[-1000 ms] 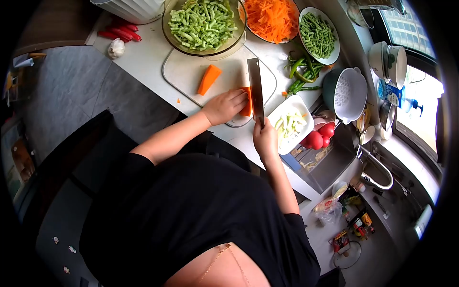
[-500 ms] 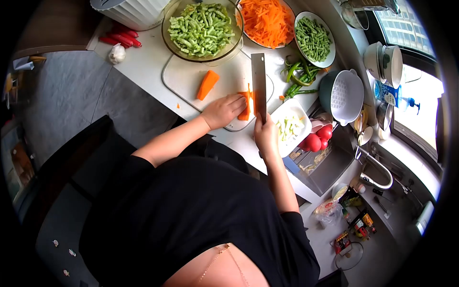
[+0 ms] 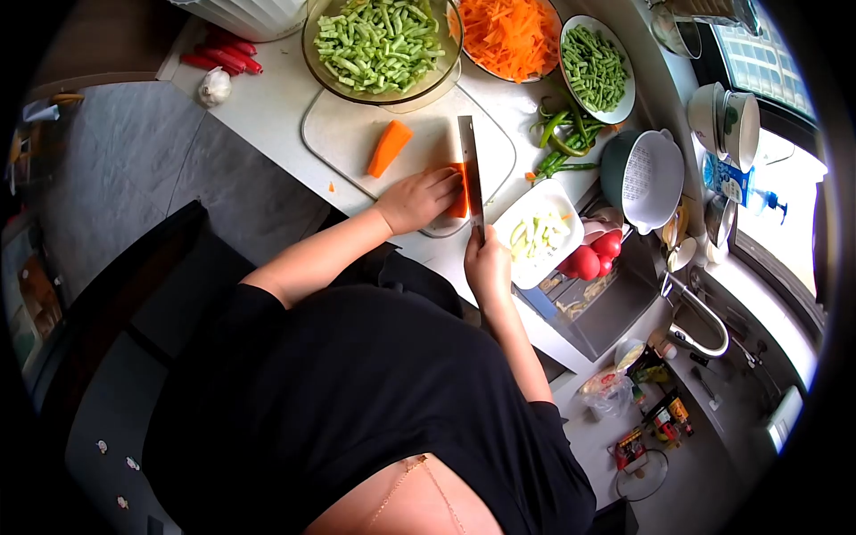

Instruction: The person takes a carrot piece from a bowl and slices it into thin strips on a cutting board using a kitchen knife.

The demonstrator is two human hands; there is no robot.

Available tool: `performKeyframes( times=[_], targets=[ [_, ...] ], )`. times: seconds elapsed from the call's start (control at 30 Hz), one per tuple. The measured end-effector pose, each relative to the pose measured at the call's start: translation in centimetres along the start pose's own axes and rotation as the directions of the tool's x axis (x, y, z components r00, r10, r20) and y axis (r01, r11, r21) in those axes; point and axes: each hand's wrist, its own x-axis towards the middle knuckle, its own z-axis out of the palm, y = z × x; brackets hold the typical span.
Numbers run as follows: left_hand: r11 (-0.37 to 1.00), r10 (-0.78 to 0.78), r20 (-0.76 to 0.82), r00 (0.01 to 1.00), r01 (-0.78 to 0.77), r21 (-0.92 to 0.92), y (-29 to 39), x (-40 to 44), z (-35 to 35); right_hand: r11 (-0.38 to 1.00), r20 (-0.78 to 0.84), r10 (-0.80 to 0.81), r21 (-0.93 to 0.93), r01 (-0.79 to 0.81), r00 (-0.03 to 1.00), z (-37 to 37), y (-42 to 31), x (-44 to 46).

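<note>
A piece of carrot [image 3: 459, 207] lies on the white cutting board [image 3: 343, 138], pinned by the fingers of my left hand [image 3: 419, 201]. My right hand [image 3: 488, 267] is closed round the handle of a kitchen knife [image 3: 471, 165] with a broad, cleaver-like blade. The blade stands nearly edge-on right beside the carrot and my left fingertips, and hides part of the carrot. Another carrot piece [image 3: 390, 149] rests on the board to the upper left, apart from both hands.
Beyond the board stand a glass bowl [image 3: 308, 53] of cut beans, carrot shreds [image 3: 508, 40] and a plate [image 3: 629, 94] of chopped green pieces. Green peppers [image 3: 566, 134], a white dish [image 3: 526, 267], tomatoes [image 3: 584, 262] and the sink [image 3: 615, 312] are at right. Garlic [image 3: 215, 87] lies left.
The knife has moved left to the carrot, its blade now seen more edge-on. My right hand has shifted slightly left and down. My left hand stays on the carrot.
</note>
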Motion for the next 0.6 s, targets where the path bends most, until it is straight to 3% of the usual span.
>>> performKeyframes(
  times=[0.3, 0.47, 0.6],
  targets=[
    [1.0, 0.023, -0.024, 0.999, -0.023, -0.02, 0.2, 0.7, -0.4, 0.997, 0.002, 0.016, -0.08, -0.016, 1.0, 1.3, -0.3, 2.6],
    [0.999, 0.043, -0.024, 0.999, -0.043, 0.015, -0.1, 0.5, -0.1, 0.995, -0.031, -0.02, 0.1, 0.023, 0.999, 0.3, -0.3, 4.8],
    [0.999, 0.012, 0.037, 0.999, -0.014, 0.049, -0.1, -0.4, 0.4, 0.991, -0.027, 0.018, 0.13, -0.015, 0.999, -0.9, 0.1, 1.4]
  ],
)
